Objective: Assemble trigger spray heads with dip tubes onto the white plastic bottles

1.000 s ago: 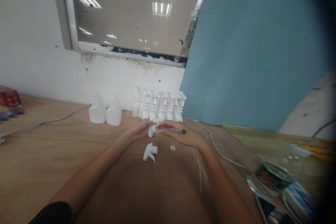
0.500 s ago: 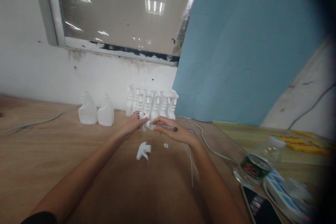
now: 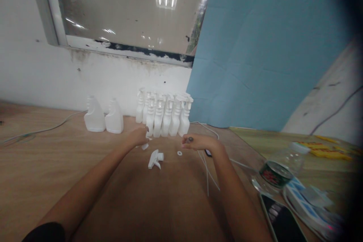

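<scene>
My left hand (image 3: 138, 137) is closed around a white trigger spray head (image 3: 145, 146), most of which the fingers hide. To its right, my right hand (image 3: 197, 141) is curled on a slim pen-like tool (image 3: 191, 139). Only the tool's dark round end shows, so its exact kind is unclear. Between and below the hands, another white trigger spray head (image 3: 155, 159) lies on its side on the wooden table. A small white ring washer (image 3: 179, 153) lies flat just below my right fingers.
Several white spray bottles (image 3: 167, 119) with trigger tops stand in rows against the wall. Two bottles without tops (image 3: 114, 117) stand left of them. At right are a water bottle (image 3: 276, 174), a phone (image 3: 282, 219), a power strip (image 3: 309, 206) and loose white cables (image 3: 207, 176).
My hands have parted: the left has drawn left with the spray head, and the right has moved right with the tool. The tool now points differently, its shaft no longer visible.
</scene>
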The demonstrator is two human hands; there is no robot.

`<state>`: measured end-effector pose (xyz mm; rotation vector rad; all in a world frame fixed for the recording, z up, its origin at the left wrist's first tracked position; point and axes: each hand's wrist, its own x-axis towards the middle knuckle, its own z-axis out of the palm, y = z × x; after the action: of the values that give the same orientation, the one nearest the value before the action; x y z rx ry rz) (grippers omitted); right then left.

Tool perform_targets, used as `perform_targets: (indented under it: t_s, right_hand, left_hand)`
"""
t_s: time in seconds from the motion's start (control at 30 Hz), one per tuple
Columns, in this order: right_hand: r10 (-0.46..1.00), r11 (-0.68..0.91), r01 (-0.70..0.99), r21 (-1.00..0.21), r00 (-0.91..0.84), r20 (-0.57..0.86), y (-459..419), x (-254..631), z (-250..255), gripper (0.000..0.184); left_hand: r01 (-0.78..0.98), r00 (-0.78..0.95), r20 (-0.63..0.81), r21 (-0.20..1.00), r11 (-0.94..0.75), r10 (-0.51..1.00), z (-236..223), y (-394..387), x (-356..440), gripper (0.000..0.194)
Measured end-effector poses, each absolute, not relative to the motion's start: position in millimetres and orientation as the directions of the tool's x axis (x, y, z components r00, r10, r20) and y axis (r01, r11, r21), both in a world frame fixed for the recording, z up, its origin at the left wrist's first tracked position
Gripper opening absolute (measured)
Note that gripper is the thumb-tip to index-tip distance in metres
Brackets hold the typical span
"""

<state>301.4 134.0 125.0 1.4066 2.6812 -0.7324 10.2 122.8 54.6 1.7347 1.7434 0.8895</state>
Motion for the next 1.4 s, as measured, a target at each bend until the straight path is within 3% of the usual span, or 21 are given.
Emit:
perform_targets:
  t_s: [0.3, 0.57, 0.73, 0.9, 1.03, 1.13, 1.27, 1.4]
  right_hand:
    - [0.781, 0.399, 0.834, -0.381, -0.527, -0.336, 150, 300, 112, 0.04]
    - [0.767, 0.382, 0.838, -0.389, -0.522, -0.372, 149, 298, 114, 0.037]
    - [0.763, 0.376, 0.84, -0.392, -0.52, -0.383, 146, 298, 116, 0.033]
    - [0.773, 0.364, 0.848, -0.384, -0.505, -0.383, 143, 300, 119, 0.036]
    - [0.772, 0.365, 0.846, -0.388, -0.508, -0.381, 141, 300, 122, 0.034]
    - [0.769, 0.368, 0.843, -0.392, -0.513, -0.381, 139, 300, 124, 0.032]
    - [0.769, 0.369, 0.839, -0.4, -0.518, -0.376, 135, 302, 128, 0.032]
    - [0.776, 0.359, 0.837, -0.412, -0.513, -0.366, 131, 307, 133, 0.036]
  left_hand:
    - [0.627, 0.019, -0.253, 0.757, 0.186, 0.967, 48, 118, 12, 0.025]
    - [0.617, -0.092, -0.452, 0.674, 0.407, 0.887, 50, 112, 16, 0.025]
    - [0.608, -0.04, -0.486, 0.681, 0.407, 0.873, 48, 114, 17, 0.023]
    - [0.639, 0.184, -0.518, 0.709, 0.299, 0.836, 44, 116, 21, 0.012]
    - [0.626, 0.299, -0.464, 0.755, 0.195, 0.834, 42, 118, 23, 0.02]
    - [0.62, 0.263, -0.356, 0.775, 0.125, 0.897, 43, 119, 17, 0.02]
    - [0.644, 0.078, -0.084, 0.765, 0.014, 0.993, 54, 125, 4, 0.029]
    - [0.697, -0.118, 0.233, 0.712, -0.086, 0.965, 72, 147, -4, 0.039]
